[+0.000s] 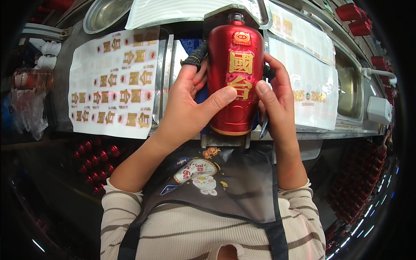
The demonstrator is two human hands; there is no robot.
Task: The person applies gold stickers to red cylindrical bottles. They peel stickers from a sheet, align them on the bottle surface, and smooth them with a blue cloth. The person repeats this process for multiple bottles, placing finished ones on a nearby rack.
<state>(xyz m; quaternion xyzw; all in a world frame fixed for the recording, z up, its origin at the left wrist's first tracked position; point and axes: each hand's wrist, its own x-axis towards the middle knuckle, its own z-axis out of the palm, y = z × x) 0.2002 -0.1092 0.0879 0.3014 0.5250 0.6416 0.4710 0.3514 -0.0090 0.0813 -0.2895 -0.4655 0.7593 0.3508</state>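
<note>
A red bottle (pixel 218 93) with gold characters and a gold emblem stands in front of me, its dark threaded neck at the far end. My left hand (pixel 190 99) grips its left side, the thumb pressed on the lower gold character. Black wrapping covers a fingertip of that hand. My right hand (pixel 277 95) closes on the right side, its thumb at the bottle's edge and the other fingers partly hidden. A thin bluish-grey piece (pixel 264 125) shows below the right fingers; I cannot make out what it is. Behind the bottle is a metal holder (pixel 212 19).
To the left lies a white sheet (pixel 86 78) of gold characters. More decal sheets (pixel 312 82) lie on the right, beside a metal sink (pixel 349 86) with a white tap (pixel 381 73). A metal basin (pixel 106 15) stands far left. Red bottles (pixel 355 186) are stacked at lower right.
</note>
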